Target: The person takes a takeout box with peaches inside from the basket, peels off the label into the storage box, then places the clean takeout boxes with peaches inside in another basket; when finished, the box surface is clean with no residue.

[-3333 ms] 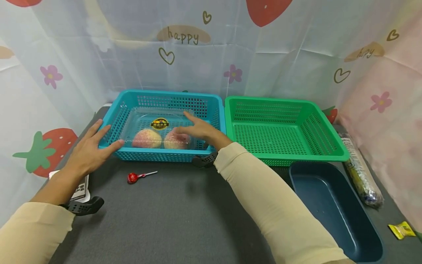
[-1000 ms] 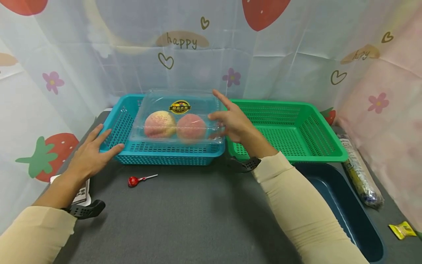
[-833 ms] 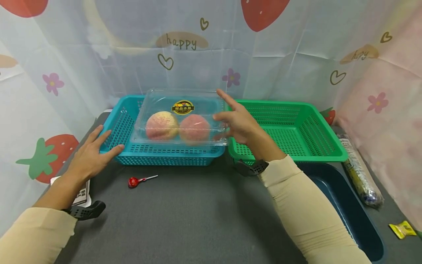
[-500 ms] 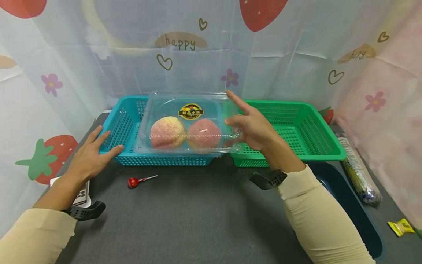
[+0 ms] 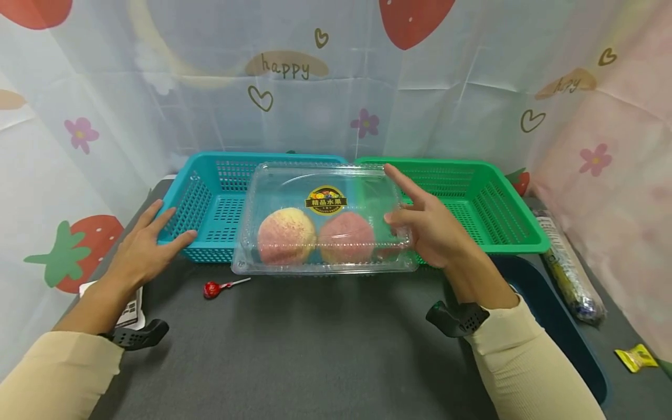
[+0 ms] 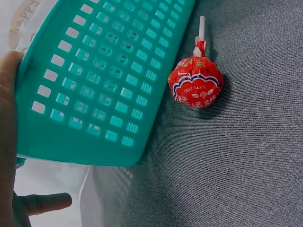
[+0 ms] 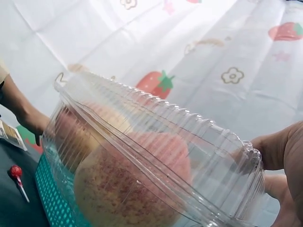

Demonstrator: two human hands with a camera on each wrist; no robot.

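My right hand (image 5: 438, 230) grips a clear plastic fruit box (image 5: 325, 200) by its right end, index finger stretched along the far corner. Two peaches (image 5: 286, 236) show through its lid, which bears a black and gold label. The box hangs tilted in front of the blue basket (image 5: 196, 192) and the green basket (image 5: 525, 230), hiding parts of both. Spread fingers of my left hand (image 5: 139, 248) rest at the blue basket's left end; the left wrist view shows a fingertip on the rim. A red lollipop (image 6: 195, 82) lies on the grey cloth beside that basket.
A dark blue tray (image 5: 556, 338) sits at the right, partly behind my right forearm. Beyond it lie a long plastic-wrapped pack (image 5: 572, 274) and a yellow wrapped candy (image 5: 636, 357). A white printed packet (image 5: 131, 312) lies partly under my left wrist. A patterned curtain (image 5: 315, 128) hangs behind.
The right hand has lifted the fruit box out of the blue basket and brought it right and toward me. The left hand has stayed at the basket's left end.
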